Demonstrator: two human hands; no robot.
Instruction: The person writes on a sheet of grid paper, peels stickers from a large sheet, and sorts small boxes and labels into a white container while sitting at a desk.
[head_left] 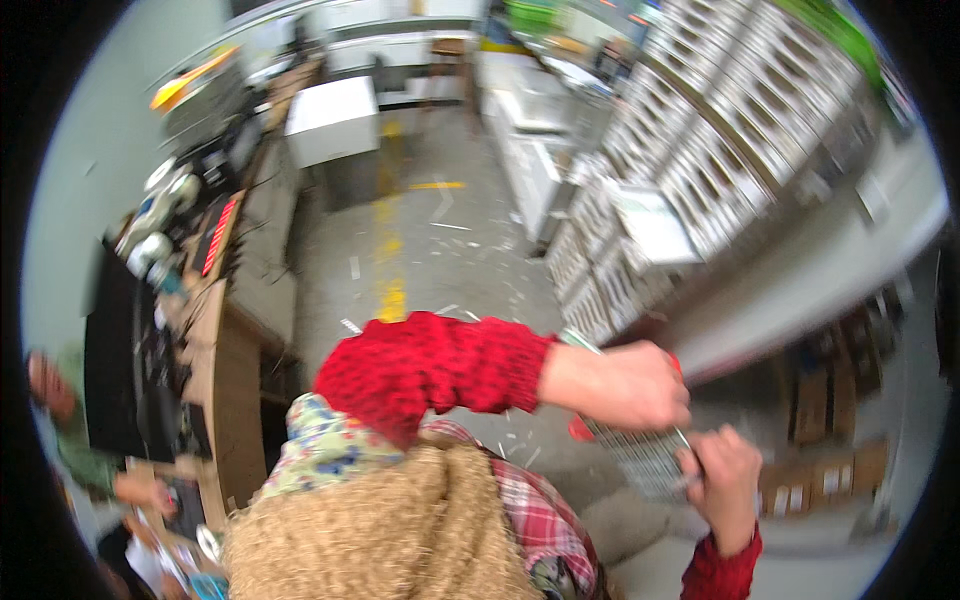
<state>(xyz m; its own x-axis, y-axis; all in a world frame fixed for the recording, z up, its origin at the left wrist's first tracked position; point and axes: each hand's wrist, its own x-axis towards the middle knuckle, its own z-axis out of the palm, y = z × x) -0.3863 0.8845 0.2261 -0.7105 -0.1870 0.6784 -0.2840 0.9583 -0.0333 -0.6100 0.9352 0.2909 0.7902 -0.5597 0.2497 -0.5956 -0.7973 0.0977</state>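
My left hand [632, 388] reaches across to the right in a red sleeve, its fingers closed. Red bits show beside that hand, but what it grips is hidden. A flat grey-and-white piece with fine stripes [652, 465] hangs below and between my hands, blurred; its kind is unclear. Close to its right edge, my right hand [725, 472] is closed, with fingers pinched at that edge. A thin light line runs near the fingertips of both hands.
Tall stacks of white slotted trays [700, 130] stand at right. A white box [333, 122] stands far ahead. On the left, a wooden bench [232, 345] carries a black monitor [118, 355]; another person's hand [145, 493] is there. Cardboard boxes [830, 480] lie at lower right. Scraps litter the grey floor [460, 250].
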